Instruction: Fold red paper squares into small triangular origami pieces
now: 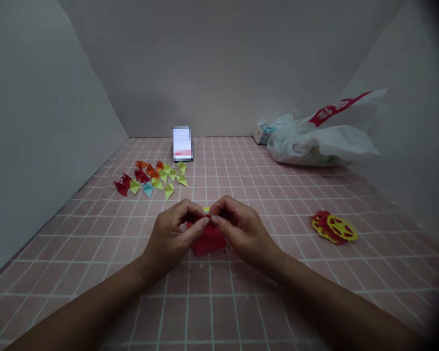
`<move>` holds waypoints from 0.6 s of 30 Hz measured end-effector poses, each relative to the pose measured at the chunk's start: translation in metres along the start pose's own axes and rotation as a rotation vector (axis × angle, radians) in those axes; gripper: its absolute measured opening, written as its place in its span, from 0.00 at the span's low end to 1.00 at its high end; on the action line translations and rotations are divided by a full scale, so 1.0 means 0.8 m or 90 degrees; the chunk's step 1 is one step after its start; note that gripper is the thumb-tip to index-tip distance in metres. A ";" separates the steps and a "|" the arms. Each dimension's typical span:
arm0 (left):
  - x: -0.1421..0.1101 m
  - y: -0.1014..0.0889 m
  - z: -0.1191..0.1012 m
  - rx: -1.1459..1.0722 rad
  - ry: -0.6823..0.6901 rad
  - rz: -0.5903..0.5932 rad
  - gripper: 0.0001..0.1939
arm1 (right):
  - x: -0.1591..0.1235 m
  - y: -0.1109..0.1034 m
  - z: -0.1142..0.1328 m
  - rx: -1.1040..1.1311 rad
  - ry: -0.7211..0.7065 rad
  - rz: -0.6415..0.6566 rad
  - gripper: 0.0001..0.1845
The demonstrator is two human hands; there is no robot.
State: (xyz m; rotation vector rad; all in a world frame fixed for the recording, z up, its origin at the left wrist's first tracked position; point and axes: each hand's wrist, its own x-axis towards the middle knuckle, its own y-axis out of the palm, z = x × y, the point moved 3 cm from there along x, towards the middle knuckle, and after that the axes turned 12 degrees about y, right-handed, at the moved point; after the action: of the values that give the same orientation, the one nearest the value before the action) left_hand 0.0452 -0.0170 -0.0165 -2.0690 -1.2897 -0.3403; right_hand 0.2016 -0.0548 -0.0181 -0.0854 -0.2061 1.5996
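Note:
A red folded paper piece (208, 241) with a bit of yellow at its top sits low in the middle of the view, just above the pink gridded surface (212, 302). My left hand (175, 234) pinches its upper left edge with thumb and fingers pressed together. Opposite it, my right hand (241, 229) pinches the upper right edge, fingertips nearly meeting those of the left hand. Most of the paper's top is hidden behind my fingers.
Several small folded paper triangles (153, 178) in red, orange, yellow-green and blue lie at the back left. A phone (183, 144) stands against the back wall. A white plastic bag (314, 136) lies at the back right; a red-and-yellow paper cutout (334, 228) lies on the right.

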 end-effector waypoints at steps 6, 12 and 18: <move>-0.003 0.006 0.008 -0.227 -0.132 -0.083 0.13 | -0.002 0.000 -0.006 -0.011 0.001 -0.061 0.04; -0.003 0.012 0.010 -0.338 -0.213 -0.054 0.22 | -0.001 -0.001 -0.007 -0.004 0.003 -0.099 0.05; -0.005 0.013 0.016 -0.345 -0.263 -0.047 0.15 | -0.001 0.000 -0.008 -0.016 -0.021 -0.111 0.05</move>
State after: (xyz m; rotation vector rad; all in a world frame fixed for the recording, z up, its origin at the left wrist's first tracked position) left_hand 0.0508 -0.0144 -0.0321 -2.6518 -1.6561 -0.3315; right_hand 0.2030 -0.0553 -0.0247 -0.0587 -0.2528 1.4259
